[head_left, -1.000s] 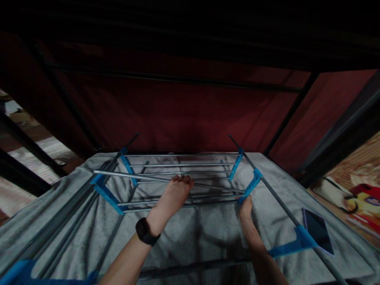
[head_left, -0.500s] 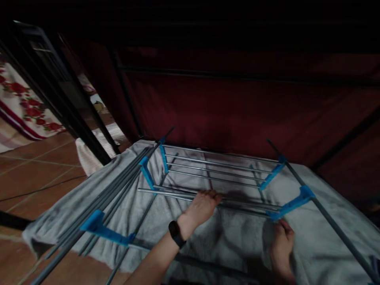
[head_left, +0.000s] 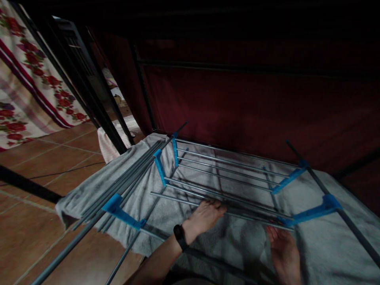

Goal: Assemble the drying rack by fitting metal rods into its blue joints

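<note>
The thing under my hands is a rack frame of thin grey metal rods joined by blue plastic brackets [head_left: 313, 211]. My left hand [head_left: 206, 215], with a dark wristband, curls over a loose metal rod [head_left: 173, 199] along the near side of the rack's upper section. That rod's left end is free, short of the left blue bracket [head_left: 160, 168]. My right hand [head_left: 283, 249] is turned palm up with its fingers apart, the tips at the rod's right end, just below the right bracket. Whether those tips touch the rod is hard to see.
Several loose grey rods [head_left: 130, 178] lie along the left side on a grey blanket [head_left: 353, 237]. Dark metal posts [head_left: 97, 95] and a dark red curtain [head_left: 237, 107] stand around it. Beyond are a tiled floor [head_left: 74, 146] and a floral cloth [head_left: 32, 75].
My view has turned left, so the rack appears farther right. The loose rod has come slightly away from the rack toward me. My right hand has gone from a pinch to spread fingers.
</note>
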The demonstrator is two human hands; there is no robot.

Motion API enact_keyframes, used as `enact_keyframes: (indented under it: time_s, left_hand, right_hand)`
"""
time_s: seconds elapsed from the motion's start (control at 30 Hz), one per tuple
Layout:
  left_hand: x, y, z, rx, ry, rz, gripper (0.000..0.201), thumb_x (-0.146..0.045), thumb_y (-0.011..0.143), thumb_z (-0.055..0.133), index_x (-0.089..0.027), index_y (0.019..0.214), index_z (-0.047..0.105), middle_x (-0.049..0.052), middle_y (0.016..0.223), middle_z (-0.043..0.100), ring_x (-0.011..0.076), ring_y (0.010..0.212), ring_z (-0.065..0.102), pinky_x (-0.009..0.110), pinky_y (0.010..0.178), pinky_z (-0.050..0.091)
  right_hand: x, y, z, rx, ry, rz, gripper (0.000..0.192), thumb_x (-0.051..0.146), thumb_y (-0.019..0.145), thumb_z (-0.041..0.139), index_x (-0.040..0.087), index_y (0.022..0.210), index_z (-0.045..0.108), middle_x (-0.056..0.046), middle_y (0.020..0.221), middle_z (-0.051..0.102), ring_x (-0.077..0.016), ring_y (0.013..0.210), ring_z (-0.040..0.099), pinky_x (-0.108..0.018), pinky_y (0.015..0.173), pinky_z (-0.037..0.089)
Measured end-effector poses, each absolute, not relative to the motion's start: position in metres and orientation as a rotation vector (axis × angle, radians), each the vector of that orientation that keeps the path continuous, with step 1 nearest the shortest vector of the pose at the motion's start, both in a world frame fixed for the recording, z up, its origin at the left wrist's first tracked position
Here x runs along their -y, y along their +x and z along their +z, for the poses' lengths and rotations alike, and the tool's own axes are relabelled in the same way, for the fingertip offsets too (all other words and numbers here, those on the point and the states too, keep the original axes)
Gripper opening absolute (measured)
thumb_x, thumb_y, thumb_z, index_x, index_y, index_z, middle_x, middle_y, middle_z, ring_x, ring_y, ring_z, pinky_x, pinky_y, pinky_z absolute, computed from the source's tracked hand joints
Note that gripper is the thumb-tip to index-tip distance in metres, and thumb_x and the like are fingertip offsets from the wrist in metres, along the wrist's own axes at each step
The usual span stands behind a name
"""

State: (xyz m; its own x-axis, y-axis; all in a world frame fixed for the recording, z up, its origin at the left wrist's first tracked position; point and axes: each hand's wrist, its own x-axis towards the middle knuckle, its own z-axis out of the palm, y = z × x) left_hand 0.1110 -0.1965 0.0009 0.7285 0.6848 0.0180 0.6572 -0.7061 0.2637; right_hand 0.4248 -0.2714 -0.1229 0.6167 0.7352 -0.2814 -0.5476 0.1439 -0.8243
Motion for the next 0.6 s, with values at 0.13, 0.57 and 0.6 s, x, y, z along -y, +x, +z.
enact_keyframes:
  time_s: [0.13, 0.57, 0.6]
  left_hand:
    - [0.2, 0.114, -0.01, -1.061, 2.669, 0.14, 0.025, -0.024, 0.106, 0.046, -0.023, 0.123, 0.064, 0.006, 0.116, 0.073, 0.0219, 0.105, 0.07, 0.034, 0.09, 0.049]
    - [0.211, 0.119, -0.051, -1.037, 2.653, 0.15, 0.026, -0.019, 0.103, 0.048, -0.023, 0.121, 0.066, 0.006, 0.106, 0.075, 0.0215, 0.096, 0.073, 0.034, 0.089, 0.052]
    - [0.212, 0.119, -0.052, -1.029, 2.664, 0.155, 0.026, -0.019, 0.102, 0.049, -0.022, 0.122, 0.066, 0.007, 0.106, 0.075, 0.0215, 0.095, 0.072, 0.034, 0.088, 0.052]
  right_hand:
    - [0.275, 0.432, -0.118, 0.019, -1.041, 0.976, 0.012, 0.025, 0.069, 0.072, 0.023, 0.081, 0.071, 0.0, 0.094, 0.075, -0.0149, 0.088, 0.073, -0.026, 0.082, 0.063]
    - [0.296, 0.482, -0.134, -0.13, -1.254, 1.073, 0.014, 0.028, 0.071, 0.068, 0.025, 0.084, 0.071, 0.001, 0.086, 0.074, -0.0176, 0.076, 0.07, -0.031, 0.062, 0.059]
    - [0.297, 0.483, -0.134, -0.059, -1.234, 1.119, 0.013, 0.032, 0.072, 0.07, 0.027, 0.084, 0.07, 0.001, 0.086, 0.073, -0.0182, 0.077, 0.069, -0.033, 0.064, 0.06]
